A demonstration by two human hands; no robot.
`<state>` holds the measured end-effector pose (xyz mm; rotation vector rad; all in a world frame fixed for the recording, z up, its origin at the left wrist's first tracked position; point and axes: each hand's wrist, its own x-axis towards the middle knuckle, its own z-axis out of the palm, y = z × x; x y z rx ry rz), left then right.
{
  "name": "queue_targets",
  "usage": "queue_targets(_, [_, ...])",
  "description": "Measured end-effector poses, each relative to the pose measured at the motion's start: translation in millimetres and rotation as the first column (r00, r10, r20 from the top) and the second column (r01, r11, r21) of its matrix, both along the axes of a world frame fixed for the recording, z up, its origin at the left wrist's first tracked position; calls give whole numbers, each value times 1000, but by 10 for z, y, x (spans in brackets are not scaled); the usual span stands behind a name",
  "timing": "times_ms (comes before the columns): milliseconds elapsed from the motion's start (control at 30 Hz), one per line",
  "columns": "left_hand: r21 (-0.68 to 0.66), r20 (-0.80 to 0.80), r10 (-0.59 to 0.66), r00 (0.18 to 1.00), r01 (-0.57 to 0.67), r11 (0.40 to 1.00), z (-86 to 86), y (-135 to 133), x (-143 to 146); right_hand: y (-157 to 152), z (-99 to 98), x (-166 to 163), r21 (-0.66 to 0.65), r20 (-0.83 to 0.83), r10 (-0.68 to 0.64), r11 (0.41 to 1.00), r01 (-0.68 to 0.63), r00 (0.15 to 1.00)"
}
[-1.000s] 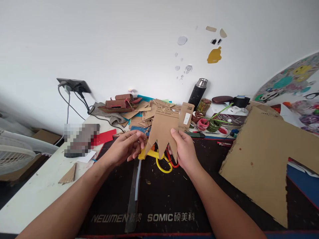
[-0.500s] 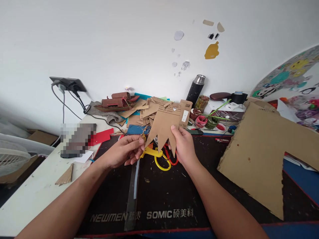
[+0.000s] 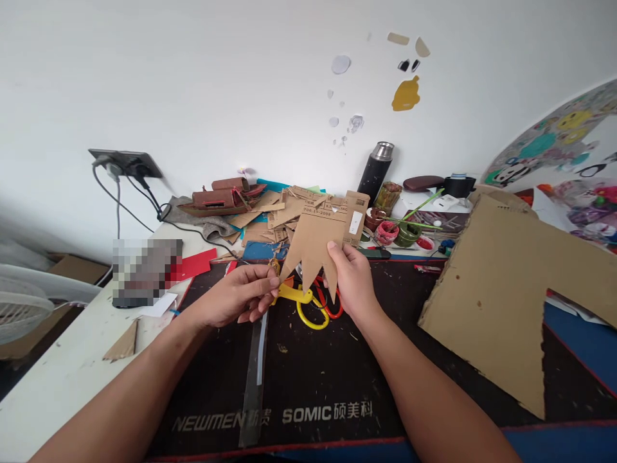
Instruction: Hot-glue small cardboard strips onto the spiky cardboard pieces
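A flat brown cardboard piece (image 3: 315, 241) with a jagged lower edge of pointed teeth hangs over the dark desk mat. On its right side my right hand (image 3: 355, 278) grips it, the thumb lying on the front face and the other fingers behind. At the tip of the leftmost tooth, my left hand (image 3: 250, 292) is closed in a pinch. Below and behind the teeth lie a yellow-handled tool (image 3: 293, 294) and scissors with red and yellow loops (image 3: 313, 316), partly hidden by the cardboard and my hands.
A clear ruler (image 3: 253, 386) lies on the mat (image 3: 202, 373). To the right rests a large cardboard sheet (image 3: 486, 289). Cardboard scraps (image 3: 260, 233), a brown model boat (image 3: 224, 198), paint jars (image 3: 387, 233) and a black thermos (image 3: 375, 172) stand along the wall.
The whole view has shifted slightly. Both hands keep their hold on the cardboard piece, which stays in nearly the same pose.
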<state>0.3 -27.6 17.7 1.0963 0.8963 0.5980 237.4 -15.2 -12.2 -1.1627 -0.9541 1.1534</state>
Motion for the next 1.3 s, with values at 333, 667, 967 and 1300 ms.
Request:
queue_targets(333, [-1,20,-16,1000,16,1000,-10,6,-2,8,-12,-8,-6,-4,3,1000,-3,1000])
queue_targets(667, [13,7,-10,1000,10,1000,1,2,-2,8,-2,-7,-14,-23,-8,1000,8,1000])
queue_targets(967, [30,18,-15,1000,15,999,11,5,-6,4,23,-13,-24,-54,-4,1000,3,999])
queue_targets(1300, [43,38,-15,999,14,999,15,2,-16,23,33,-15,-22,-65,-13,1000,12,998])
